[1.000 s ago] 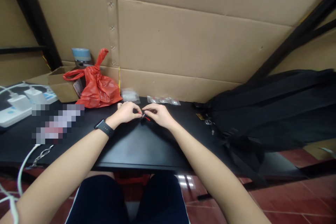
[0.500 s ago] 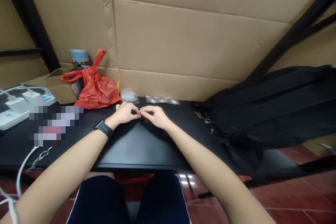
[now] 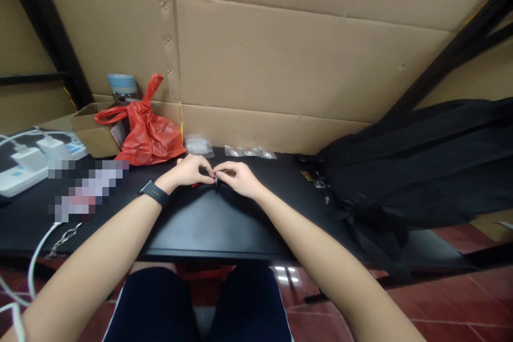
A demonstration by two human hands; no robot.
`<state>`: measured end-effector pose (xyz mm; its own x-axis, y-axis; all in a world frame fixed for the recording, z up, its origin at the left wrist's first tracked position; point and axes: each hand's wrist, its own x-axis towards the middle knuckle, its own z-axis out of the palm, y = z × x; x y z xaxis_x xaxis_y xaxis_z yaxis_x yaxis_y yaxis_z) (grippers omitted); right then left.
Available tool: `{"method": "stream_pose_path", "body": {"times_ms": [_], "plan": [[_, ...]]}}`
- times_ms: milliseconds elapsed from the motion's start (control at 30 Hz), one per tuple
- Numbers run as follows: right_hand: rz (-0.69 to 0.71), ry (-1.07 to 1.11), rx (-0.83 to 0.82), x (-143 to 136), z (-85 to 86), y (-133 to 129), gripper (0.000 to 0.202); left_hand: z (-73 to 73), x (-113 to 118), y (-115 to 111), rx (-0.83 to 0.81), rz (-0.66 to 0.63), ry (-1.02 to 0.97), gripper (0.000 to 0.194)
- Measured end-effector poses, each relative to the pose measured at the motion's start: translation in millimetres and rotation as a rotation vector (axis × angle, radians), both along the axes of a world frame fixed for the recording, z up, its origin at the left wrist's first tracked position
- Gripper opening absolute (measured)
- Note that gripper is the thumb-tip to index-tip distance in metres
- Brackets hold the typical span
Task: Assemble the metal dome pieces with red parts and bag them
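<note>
My left hand (image 3: 192,171) and my right hand (image 3: 238,179) meet above the black tabletop (image 3: 192,230), fingertips touching or nearly so. Thumb and forefinger are pinched together on each. A small, thin silvery piece (image 3: 217,179) shows upright between the fingertips; its kind is too small to make out. Just under the left hand, a small red bit (image 3: 194,185) shows. Several small clear packets (image 3: 249,152) lie behind the right hand, and a stack of clear plastic bags (image 3: 199,145) lies behind the left. A black watch (image 3: 154,191) is on my left wrist.
On the left are a red plastic bag (image 3: 150,141), a cardboard box (image 3: 94,131), a blue-lidded bottle (image 3: 122,85), a white power strip (image 3: 24,173) and a metal chain (image 3: 64,239). A black backpack (image 3: 433,160) and keys (image 3: 323,186) lie right. Cardboard (image 3: 280,59) walls the back.
The red bit showed by the right fingers before and now shows under the left hand. The silvery piece is more visible between the fingertips. Both hands stay in nearly the same place.
</note>
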<state>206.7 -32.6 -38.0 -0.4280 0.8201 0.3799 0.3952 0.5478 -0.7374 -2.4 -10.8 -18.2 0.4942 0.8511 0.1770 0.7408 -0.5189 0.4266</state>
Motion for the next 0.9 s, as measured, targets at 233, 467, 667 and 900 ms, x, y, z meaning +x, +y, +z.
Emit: {"method": "stream_pose_path", "body": {"times_ms": [233, 467, 667, 900], "plan": [[-0.02, 0.073, -0.134, -4.0, -4.0, -0.4, 0.017, -6.9, 4.9, 1.8, -0.02, 0.02, -0.055, 0.021], [0.204, -0.171, 0.035, 6.2, 12.6, -8.7, 0.015, 2.6, 1.1, -1.6, 0.074, 0.208, 0.031, 0.018], [0.337, -0.406, 0.127, 14.9, 28.2, -16.5, 0.043, 13.5, -14.5, 0.8, 0.201, 0.369, 0.07, 0.016], [0.316, -0.439, 0.065, 11.1, 22.2, -13.0, 0.046, -1.9, -10.2, 3.6, 0.235, 0.298, 0.135, 0.019]]}}
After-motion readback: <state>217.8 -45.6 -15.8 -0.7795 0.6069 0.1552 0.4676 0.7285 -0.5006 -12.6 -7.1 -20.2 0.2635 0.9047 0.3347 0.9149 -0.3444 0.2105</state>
